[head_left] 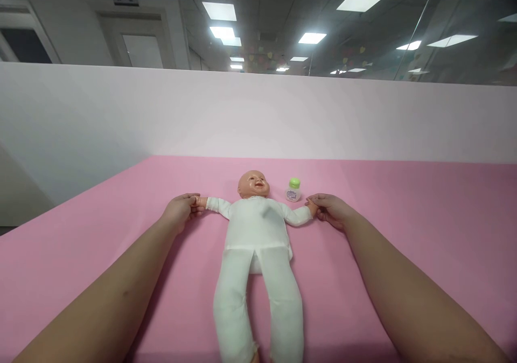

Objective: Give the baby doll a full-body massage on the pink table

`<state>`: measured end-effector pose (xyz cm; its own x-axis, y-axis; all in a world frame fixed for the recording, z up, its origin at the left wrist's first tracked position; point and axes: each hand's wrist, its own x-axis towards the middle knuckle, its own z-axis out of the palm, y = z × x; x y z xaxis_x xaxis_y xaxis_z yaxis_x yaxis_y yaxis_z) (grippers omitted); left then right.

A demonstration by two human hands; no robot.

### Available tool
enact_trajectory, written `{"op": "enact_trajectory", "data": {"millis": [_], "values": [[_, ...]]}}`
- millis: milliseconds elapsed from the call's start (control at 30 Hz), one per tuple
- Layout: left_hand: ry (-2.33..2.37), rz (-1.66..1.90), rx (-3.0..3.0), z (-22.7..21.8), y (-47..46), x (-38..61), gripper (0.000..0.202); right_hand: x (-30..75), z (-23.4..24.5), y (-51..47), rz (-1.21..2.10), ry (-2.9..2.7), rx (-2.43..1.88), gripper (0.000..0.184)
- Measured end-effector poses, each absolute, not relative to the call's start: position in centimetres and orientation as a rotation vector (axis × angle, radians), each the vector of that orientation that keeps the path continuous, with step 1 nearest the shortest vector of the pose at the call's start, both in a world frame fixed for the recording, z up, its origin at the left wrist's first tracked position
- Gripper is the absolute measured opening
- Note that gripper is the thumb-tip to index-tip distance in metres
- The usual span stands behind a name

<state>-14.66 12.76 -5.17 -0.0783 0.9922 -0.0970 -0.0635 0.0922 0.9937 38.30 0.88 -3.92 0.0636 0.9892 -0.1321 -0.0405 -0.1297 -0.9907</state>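
Note:
A baby doll in a white top and trousers lies on its back on the pink surface, its head away from me and its arms stretched out sideways. My left hand is closed around the doll's hand on the left. On the other side, my right hand grips the doll's other hand between thumb and fingers. Just beyond that arm, near the doll's head, stands a small clear bottle with a green cap; neither hand touches it.
The pink padded surface stretches out to both sides. A white partition rises along its far edge. Behind it are a door, glass panels and ceiling lights. The surface's left edge slopes down toward the lower left.

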Motion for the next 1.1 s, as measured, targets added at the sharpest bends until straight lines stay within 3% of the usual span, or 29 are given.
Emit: {"op": "enact_trajectory", "data": {"millis": [300,600,933,1100], "values": [[1.186,1.211,1.076,-5.1,12.4,-14.8,0.056,38.2,-3.0,-0.2,1.431,-1.195,-1.162,0.046],[1.227,1.194,1.163,-5.6,12.8,-15.0,0.051,38.2,-3.6,0.2,1.333,-1.198,-1.284,0.028],[1.246,1.207,1.142,-5.6,12.8,-15.0,0.047,38.1,-4.2,1.2,1.271,-1.112,-1.336,0.03],[1.21,1.197,1.105,-5.5,12.9,-15.1,0.056,38.4,-3.5,0.3,1.405,-1.171,-1.216,0.036]]}}
